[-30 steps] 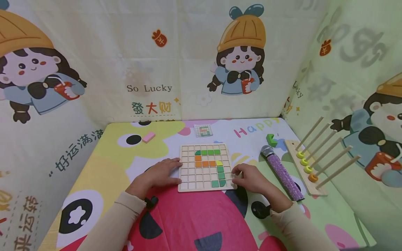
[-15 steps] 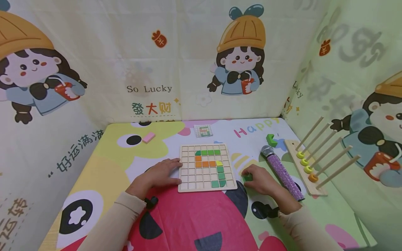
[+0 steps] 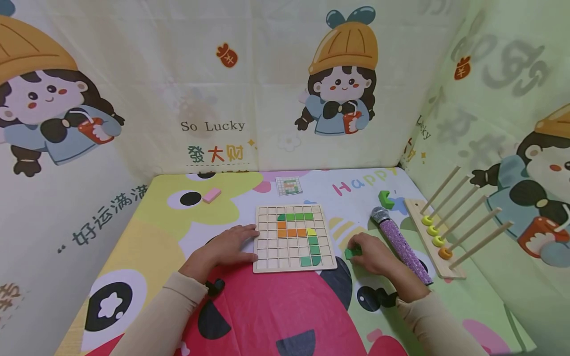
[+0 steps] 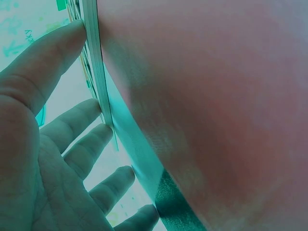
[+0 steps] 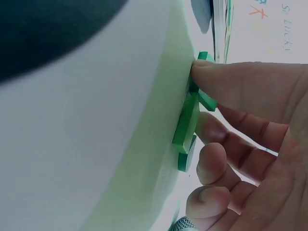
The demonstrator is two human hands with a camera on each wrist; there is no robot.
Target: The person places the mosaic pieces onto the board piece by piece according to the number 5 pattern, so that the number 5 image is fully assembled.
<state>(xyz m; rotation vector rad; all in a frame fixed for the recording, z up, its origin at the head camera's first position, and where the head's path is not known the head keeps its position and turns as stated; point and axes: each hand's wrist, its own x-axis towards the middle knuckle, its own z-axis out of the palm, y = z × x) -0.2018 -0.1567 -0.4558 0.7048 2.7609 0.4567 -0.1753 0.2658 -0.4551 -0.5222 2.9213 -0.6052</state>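
A small green piece is pinched by the right hand on the printed mat, just right of the wooden grid board near its near-right corner. In the right wrist view the fingertips are seen curled onto flat green tiles lying against the mat, more than one of them stacked or overlapping, though how many cannot be told. The left hand is laid flat with straight fingers against the board's left edge, nothing being grasped; in the left wrist view the fingers are seen touching the thin board edge. Green, orange and one yellow tile are already seated in the grid. The piece is judged light, stiff and thin, probably painted wood with smooth faces, so it could slip if squeezed on the flat sides; a hold across two opposite edges between thumb and forefinger looks best, since little height is offered above the mat. To the right lie a purple glitter microphone and a peg rack with rings; a green block, a pattern card and a pink piece lie farther off.
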